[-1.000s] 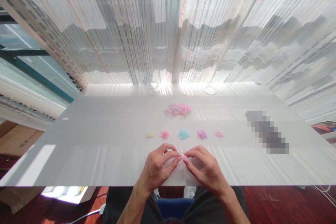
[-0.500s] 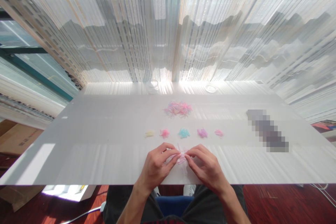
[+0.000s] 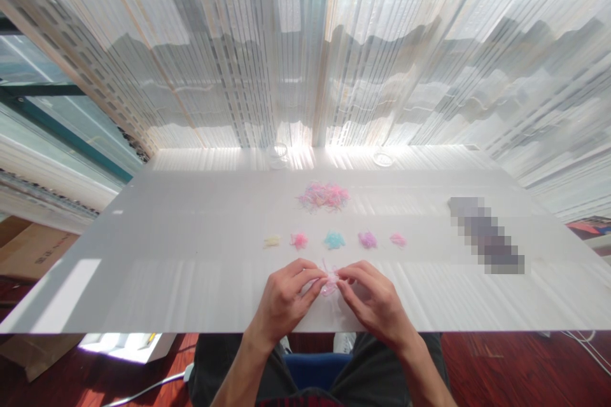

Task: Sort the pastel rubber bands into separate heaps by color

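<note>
My left hand and my right hand meet near the front of the white table, fingertips pinched on a small bunch of pale pink, translucent strands. Some strands stick up between the fingers; the fingertips partly hide the bunch. Just beyond lies a row of small sorted piles: a yellow pile, a hot pink pile, a turquoise pile, a purple pile and a light pink pile. Farther back is a larger mixed-colour heap of similar strands.
Two clear round containers or lids, one on the left and one on the right, stand at the back of the table. A blurred-out dark object lies at the right. Sheer curtains hang behind; a cardboard box is at the left.
My right thumb and forefinger have parted slightly at the bunch, and more of the pink strands shows between the hands. The piles have stayed put.
</note>
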Tool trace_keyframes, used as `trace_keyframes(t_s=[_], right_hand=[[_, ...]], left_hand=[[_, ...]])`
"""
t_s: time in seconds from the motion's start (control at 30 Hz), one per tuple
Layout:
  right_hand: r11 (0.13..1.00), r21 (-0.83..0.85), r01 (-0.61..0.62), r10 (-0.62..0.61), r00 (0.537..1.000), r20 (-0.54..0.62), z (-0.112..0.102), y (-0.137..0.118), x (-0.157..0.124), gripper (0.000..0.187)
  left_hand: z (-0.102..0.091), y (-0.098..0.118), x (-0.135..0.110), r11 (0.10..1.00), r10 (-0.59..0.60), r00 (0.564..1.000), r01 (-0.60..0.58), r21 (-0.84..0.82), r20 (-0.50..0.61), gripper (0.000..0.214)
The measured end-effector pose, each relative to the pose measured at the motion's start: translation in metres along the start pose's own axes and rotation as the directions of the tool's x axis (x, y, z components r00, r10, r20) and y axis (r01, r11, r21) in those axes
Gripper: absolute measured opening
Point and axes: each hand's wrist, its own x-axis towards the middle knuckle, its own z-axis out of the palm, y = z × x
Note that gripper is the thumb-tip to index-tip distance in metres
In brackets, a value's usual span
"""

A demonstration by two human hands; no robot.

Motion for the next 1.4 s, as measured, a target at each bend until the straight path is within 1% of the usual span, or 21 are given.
trace_keyframes(t_s=[0.23,0.3,0.37,0.47,0.53,0.67,0.83,1.07,1.2,1.4], right_hand=[[1.000,-0.009,0.008,-0.008,1.000,-0.004,0.0027,0.0039,-0.0024,0.026],[1.000,-0.006,0.012,-0.013,1.000,-0.009,0.0030,0.0043,-0.0023,0.028],[1.000,-0.009,0.018,-0.018,1.000,-0.014,0.0031,0.0042,-0.0018,0.024],[1.000,-0.008,0.021,-0.021,1.000,-0.019,0.0031,0.0035,-0.0008,0.013],[1.000,-0.002,0.014,-0.014,1.000,-0.014,0.0031,0.0031,-0.0005,0.010],[1.000,0.000,-0.002,0.002,1.000,-0.003,0.0030,0.0027,-0.0011,0.009],[1.000,-0.003,-0.003,0.003,1.000,0.020,0.0026,0.0023,-0.0022,0.015],[0.999,-0.002,-0.043,0.043,0.998,0.055,0.0018,0.0008,-0.0013,0.006],[0.998,0.006,-0.055,0.055,0.997,0.060,0.0019,0.0007,-0.0018,0.006],[0.999,0.032,-0.044,0.042,0.998,0.054,0.0027,0.0021,-0.0029,0.006]], left_hand=[[-0.0008,0.0008,0.0002,1.000,-0.006,0.999,0.006,-0.001,0.031,0.012],[-0.0010,0.0011,0.0005,1.000,-0.006,0.999,0.007,-0.001,0.036,0.013],[-0.0011,0.0015,0.0008,1.000,-0.008,0.999,0.008,-0.007,0.040,0.015],[-0.0011,0.0017,0.0009,1.000,-0.012,0.999,0.012,-0.013,0.046,0.015],[-0.0011,0.0016,0.0007,1.000,-0.011,0.999,0.012,-0.016,0.049,0.014],[-0.0007,0.0003,-0.0002,1.000,-0.006,0.999,0.007,-0.029,0.049,0.014],[-0.0001,-0.0014,-0.0009,0.999,0.007,0.998,-0.005,-0.043,0.056,0.016],[-0.0004,-0.0007,-0.0014,0.999,0.000,0.997,0.004,-0.054,0.074,0.015],[-0.0003,-0.0010,-0.0016,0.999,-0.002,0.997,0.006,-0.045,0.080,0.013],[0.0009,-0.0009,-0.0009,1.000,-0.016,0.999,0.016,0.000,0.042,0.011]])
